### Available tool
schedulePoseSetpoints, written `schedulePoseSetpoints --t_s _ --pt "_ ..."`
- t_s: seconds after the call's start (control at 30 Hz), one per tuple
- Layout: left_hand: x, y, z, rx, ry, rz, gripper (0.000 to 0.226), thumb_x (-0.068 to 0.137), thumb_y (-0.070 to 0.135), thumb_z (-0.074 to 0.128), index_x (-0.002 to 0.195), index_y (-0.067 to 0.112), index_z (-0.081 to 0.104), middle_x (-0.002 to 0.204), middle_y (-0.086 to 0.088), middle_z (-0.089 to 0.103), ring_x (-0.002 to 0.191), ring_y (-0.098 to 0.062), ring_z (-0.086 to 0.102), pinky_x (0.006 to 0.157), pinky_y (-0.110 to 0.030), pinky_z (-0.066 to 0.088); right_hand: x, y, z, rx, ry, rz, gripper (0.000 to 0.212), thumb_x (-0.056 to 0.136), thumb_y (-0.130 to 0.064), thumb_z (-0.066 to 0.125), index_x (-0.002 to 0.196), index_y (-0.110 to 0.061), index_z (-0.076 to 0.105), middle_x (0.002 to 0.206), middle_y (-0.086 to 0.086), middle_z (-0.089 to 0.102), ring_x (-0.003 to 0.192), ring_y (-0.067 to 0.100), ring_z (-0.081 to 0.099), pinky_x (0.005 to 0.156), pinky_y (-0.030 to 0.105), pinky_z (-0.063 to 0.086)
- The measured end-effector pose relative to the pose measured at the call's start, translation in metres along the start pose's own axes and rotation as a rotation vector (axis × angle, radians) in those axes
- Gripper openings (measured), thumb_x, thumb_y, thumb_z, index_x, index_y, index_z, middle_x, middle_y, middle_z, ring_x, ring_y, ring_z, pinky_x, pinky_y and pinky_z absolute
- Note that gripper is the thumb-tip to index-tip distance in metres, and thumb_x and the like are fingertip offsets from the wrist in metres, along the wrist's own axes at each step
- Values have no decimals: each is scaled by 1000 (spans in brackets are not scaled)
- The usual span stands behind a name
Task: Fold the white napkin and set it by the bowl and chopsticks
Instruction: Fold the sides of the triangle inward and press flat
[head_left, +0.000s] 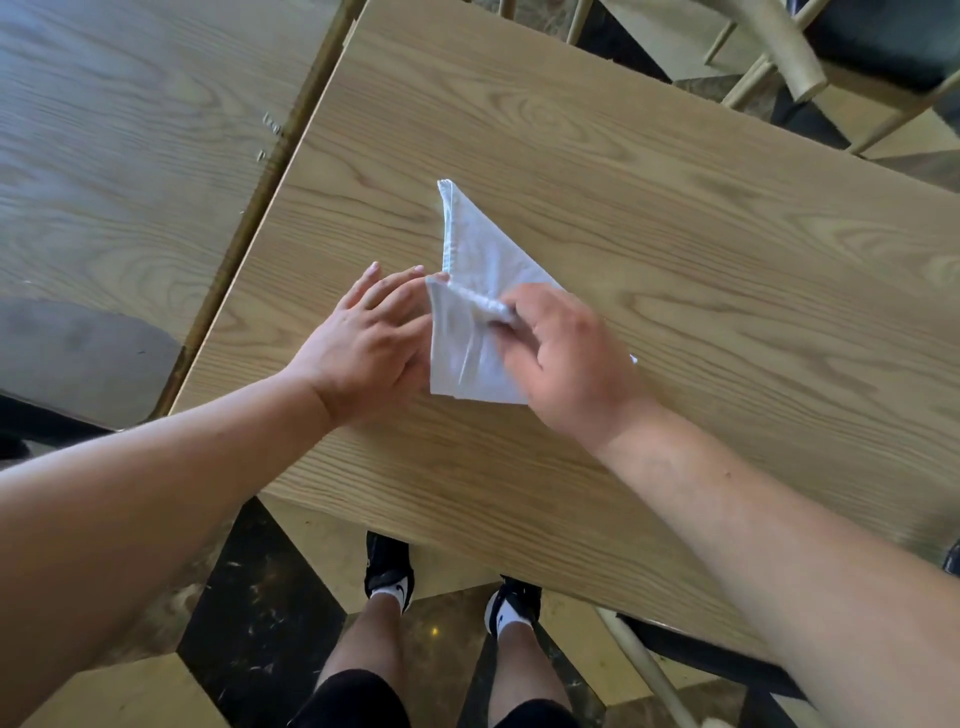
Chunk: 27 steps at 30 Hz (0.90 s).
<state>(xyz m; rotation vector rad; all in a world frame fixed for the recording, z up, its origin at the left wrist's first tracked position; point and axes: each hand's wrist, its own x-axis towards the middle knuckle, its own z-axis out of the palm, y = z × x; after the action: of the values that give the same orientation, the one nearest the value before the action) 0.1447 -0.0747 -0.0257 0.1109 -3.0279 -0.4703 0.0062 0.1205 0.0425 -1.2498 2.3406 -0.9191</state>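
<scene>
Both hands (right hand (566, 358) pinching, left hand (363, 343) flat) fold the white napkin (478, 260).

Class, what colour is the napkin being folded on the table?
Plain white napkin, clearest in the head view.

I see a light wood-grain table (649, 171) running at a slant across the view. On it, near its middle, lies a white napkin (480, 249) partly folded, one point reaching toward the far side, with both my hands resting on its near part.
</scene>
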Motion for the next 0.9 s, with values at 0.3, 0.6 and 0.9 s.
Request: schedulePoseSetpoints --t_s 0.3,0.6,0.9 --pt "22 1 0 -51 50 -101 37 100 30 47 123 17 71 152 -9 56 149 -36 45 127 -58 26 93 14 -19 217 -100 256 6 97 -21 60 95 -24 64 73 -12 60 65 8 52 62 28 43" --pt "30 1 3 -1 132 -190 31 102 27 52 121 12 70 149 -9 60 143 -34 52 125 -55 31 158 34 -1 131 -181 310 7 98 -25 61 91 -27 60 77 -9 61 70 13 52 66 31 42" --pt "34 0 1 32 108 -199 32 98 25 56 124 12 70 152 -9 58 142 -33 53 124 -53 31 152 42 33 -210 58 222 14 94 -24 65 107 -18 63 106 4 67 102 33 58 84 47 51"
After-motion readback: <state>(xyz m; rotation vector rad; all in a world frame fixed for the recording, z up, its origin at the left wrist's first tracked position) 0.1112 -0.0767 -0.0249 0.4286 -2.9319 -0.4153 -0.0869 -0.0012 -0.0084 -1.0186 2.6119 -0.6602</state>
